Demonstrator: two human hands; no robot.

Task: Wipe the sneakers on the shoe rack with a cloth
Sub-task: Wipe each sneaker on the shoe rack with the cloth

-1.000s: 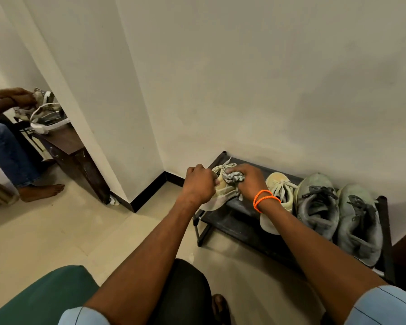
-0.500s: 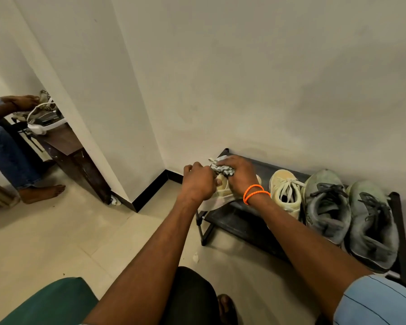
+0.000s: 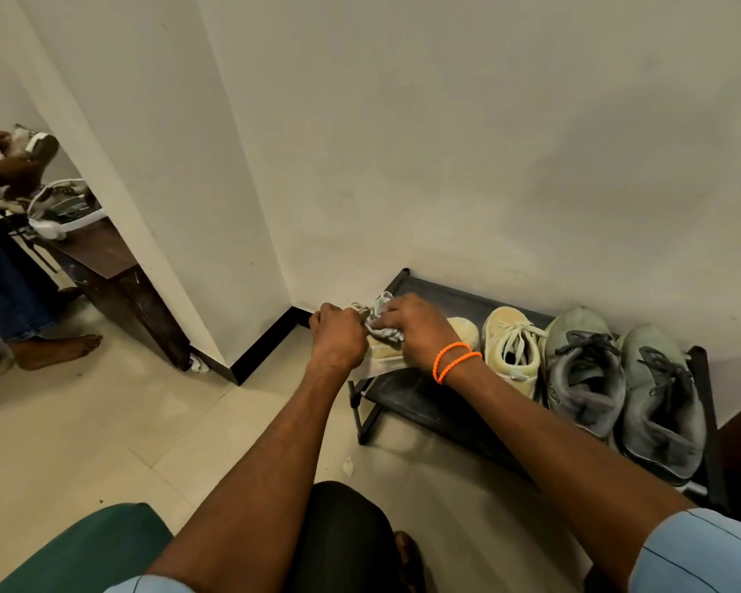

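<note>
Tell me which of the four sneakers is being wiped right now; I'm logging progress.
The leftmost cream sneaker, at the rack's left end. The left hand grips it and the right hand presses the cloth on it; the other three stand untouched.

I can read no text, brand or number anywhere, not even on my grey sneaker (image 3: 582, 370).

A low black shoe rack (image 3: 420, 395) stands against the wall at lower right of the frame. Four sneakers sit on it: a cream one (image 3: 460, 331) at its left end, mostly hidden, a crumpled grey cloth (image 3: 381, 312) on it; a second cream sneaker (image 3: 512, 350) beside it; two grey sneakers (image 3: 584, 370) (image 3: 659, 400) farther right, all laced, toes toward the wall
</note>
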